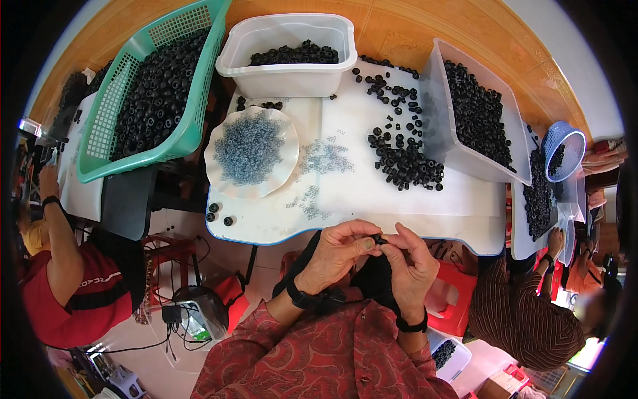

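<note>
Both my hands meet in front of the table's near edge. My left hand [342, 251] and my right hand [411, 269] pinch one small black part [379, 239] between thumbs and fingertips. Fingers cover most of it, so its exact shape is hidden. Beyond the hands, a loose pile of small black round parts [405, 166] lies on the white table [399, 211]. To the left stands a white scalloped plate [284, 171] heaped with tiny clear bluish rings [249, 147]. More such rings [325, 156] are scattered beside it.
A white tub [289, 83] and a tilted translucent bin [482, 159] hold black parts at the back. A green basket [193, 136] stands far left. People work at both sides: a red sleeve [86, 299], a striped shirt [518, 319]. A red stool [455, 296] is below.
</note>
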Action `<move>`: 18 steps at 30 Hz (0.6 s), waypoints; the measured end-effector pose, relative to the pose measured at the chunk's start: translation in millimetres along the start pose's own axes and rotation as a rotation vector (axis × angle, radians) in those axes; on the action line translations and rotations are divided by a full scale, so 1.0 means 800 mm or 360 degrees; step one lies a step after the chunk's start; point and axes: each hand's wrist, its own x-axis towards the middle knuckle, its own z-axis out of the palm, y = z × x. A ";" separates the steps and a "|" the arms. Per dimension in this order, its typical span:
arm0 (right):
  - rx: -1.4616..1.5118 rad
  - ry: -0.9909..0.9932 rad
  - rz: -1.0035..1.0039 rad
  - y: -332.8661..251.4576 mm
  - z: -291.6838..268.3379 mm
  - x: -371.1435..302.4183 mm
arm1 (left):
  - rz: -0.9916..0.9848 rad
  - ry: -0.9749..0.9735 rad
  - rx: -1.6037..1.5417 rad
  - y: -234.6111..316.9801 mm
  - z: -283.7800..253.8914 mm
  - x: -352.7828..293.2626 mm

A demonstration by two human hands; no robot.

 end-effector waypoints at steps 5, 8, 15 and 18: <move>-0.0033 0.0001 -0.0020 -0.002 0.000 -0.001 | 0.0003 -0.0015 0.0016 0.000 -0.001 0.000; -0.0082 -0.0013 -0.0066 -0.005 -0.001 0.001 | -0.0014 0.0001 0.0048 0.002 -0.001 0.000; -0.0232 -0.0075 -0.0080 -0.012 -0.005 0.004 | 0.0019 -0.0013 0.0082 0.001 -0.001 -0.001; -0.0269 -0.0099 -0.0098 -0.014 -0.006 0.007 | 0.0016 -0.0017 0.0099 0.001 -0.003 -0.001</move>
